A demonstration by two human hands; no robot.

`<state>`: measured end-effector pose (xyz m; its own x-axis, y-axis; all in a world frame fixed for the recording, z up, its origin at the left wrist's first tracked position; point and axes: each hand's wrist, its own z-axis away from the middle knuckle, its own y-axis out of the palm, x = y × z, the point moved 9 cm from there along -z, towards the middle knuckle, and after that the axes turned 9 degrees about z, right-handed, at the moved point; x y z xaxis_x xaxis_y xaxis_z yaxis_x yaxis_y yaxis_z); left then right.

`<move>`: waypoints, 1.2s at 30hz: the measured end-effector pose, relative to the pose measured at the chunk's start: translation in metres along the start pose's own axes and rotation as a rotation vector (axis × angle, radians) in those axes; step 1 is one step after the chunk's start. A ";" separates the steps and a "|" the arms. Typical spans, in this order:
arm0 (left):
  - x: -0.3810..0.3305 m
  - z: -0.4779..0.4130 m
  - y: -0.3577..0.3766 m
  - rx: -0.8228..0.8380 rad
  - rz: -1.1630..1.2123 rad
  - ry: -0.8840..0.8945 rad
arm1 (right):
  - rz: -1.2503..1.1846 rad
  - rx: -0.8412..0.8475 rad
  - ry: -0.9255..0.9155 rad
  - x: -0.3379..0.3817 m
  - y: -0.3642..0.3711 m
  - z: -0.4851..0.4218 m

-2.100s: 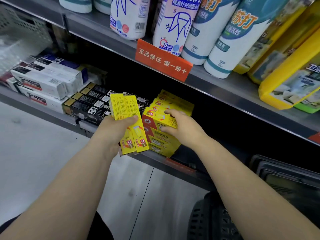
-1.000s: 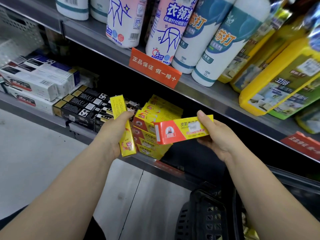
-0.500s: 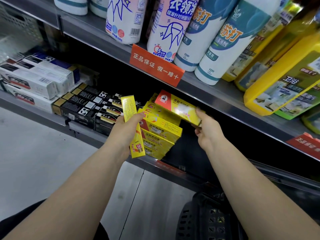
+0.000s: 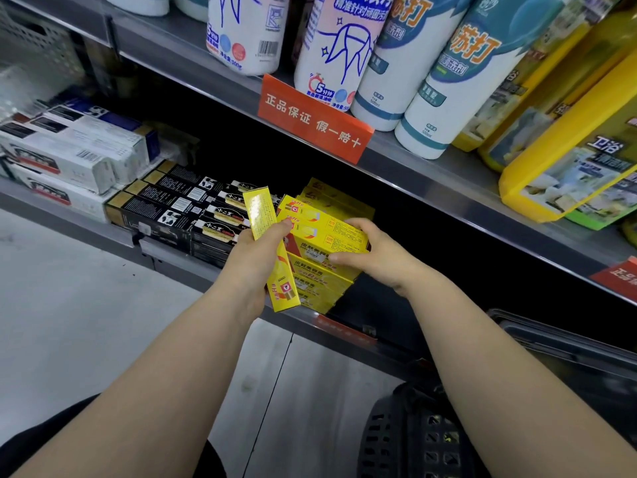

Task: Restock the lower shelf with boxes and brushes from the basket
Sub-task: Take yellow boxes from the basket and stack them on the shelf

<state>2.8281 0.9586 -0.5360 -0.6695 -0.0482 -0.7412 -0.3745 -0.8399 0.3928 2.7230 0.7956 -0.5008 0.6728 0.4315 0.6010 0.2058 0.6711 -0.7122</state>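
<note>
Both bare forearms reach forward and up from the bottom of the view, drawing toward each other at the hands. The left hand [image 4: 256, 251] is curled, thumb stretched across the front, its grip closed on a narrow yellow box [image 4: 270, 250] held upright and slightly tilted. The right hand [image 4: 374, 257] lies palm down, fingers spread over the top yellow box of the stack [image 4: 327, 232], thumb pressed to its near side, wrist bent slightly.
</note>
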 end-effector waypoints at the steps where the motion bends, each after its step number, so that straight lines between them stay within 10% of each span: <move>1: -0.001 0.000 0.000 -0.003 -0.010 0.003 | 0.020 0.000 -0.005 0.001 0.001 0.000; 12: -0.010 0.012 0.000 -0.008 0.033 -0.051 | 0.240 -0.077 -0.001 0.011 -0.010 0.011; 23: -0.029 0.041 0.031 0.387 -0.393 0.147 | 0.581 -0.192 -0.607 0.112 -0.011 0.085; 29: -0.055 0.020 0.005 0.142 -0.198 0.274 | 0.491 -0.337 -0.268 0.053 -0.048 0.078; 36: -0.045 0.020 0.022 0.122 -0.711 0.542 | 0.484 -0.480 -0.016 0.026 -0.065 0.029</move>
<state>2.8369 0.9530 -0.4830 0.1284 0.1869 -0.9740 -0.6707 -0.7070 -0.2241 2.7071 0.7806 -0.4285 0.7584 0.6274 0.1770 0.1792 0.0604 -0.9820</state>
